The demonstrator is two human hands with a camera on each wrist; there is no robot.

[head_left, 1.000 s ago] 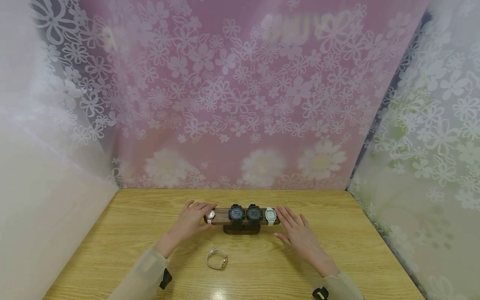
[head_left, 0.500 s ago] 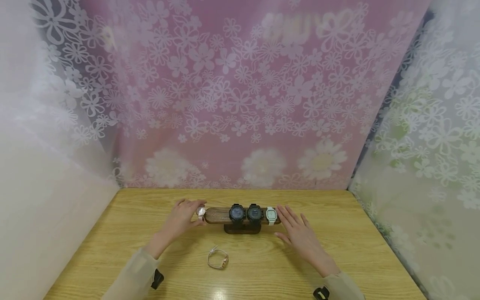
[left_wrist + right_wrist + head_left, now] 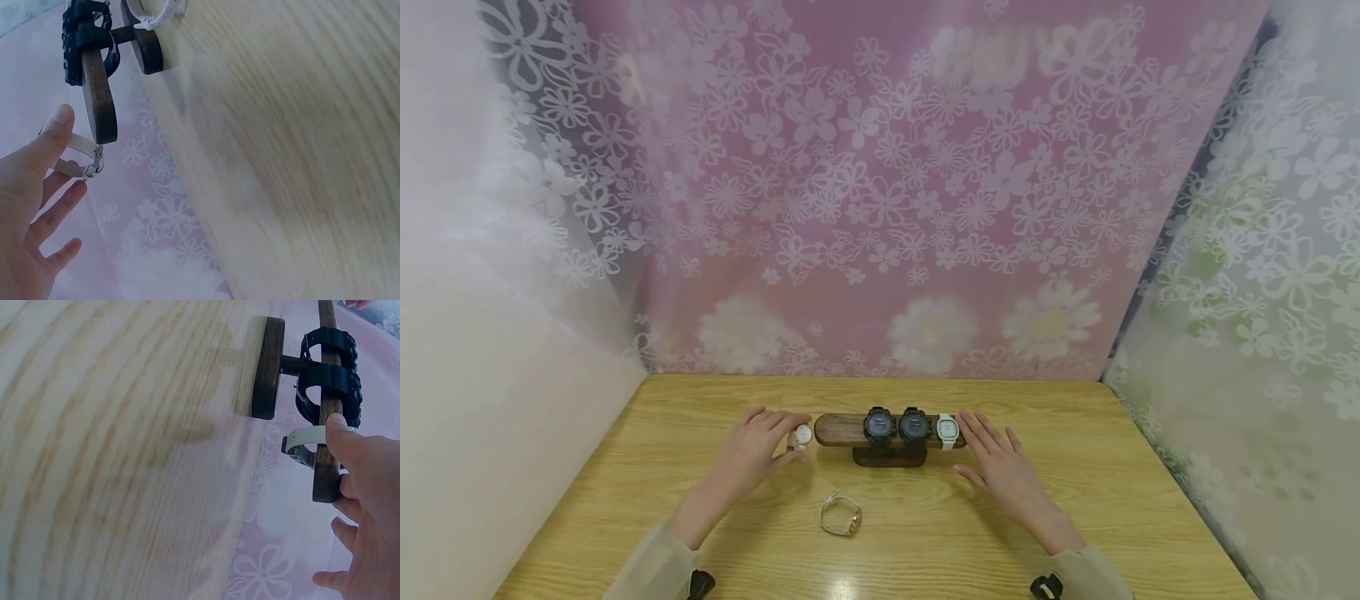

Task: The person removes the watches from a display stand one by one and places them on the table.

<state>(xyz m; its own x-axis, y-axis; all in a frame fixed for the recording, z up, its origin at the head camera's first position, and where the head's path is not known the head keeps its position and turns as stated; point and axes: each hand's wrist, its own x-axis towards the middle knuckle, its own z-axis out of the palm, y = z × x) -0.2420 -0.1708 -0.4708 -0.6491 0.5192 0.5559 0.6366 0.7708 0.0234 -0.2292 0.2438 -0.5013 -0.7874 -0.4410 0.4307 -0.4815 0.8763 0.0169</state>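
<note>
My left hand (image 3: 748, 454) pinches a white-strapped wristwatch (image 3: 802, 435) with a round pale dial, just off the left end of the dark wooden watch stand (image 3: 838, 430). In the left wrist view, the closed strap loop (image 3: 78, 169) hangs between thumb and fingers, near the bar's end. At the stand's other end, my right hand (image 3: 1003, 475) holds the bar, thumb on the near side and fingers behind. Next to its fingers a pale mint square watch (image 3: 947, 428) sits on the bar. Two black watches, one left (image 3: 879, 427) and one right (image 3: 914, 426), encircle the bar's middle.
A slim watch (image 3: 841, 517) with a pale strap and rose-gold case lies on the wooden table (image 3: 925, 542) in front of the stand. Behind the table hangs a pink flowered curtain (image 3: 880, 208), with pale sheets at both sides.
My left hand has drawn the white-strapped watch leftward off the bar's end and turned its dial. The right hand stays at the right end; the stand keeps its place.
</note>
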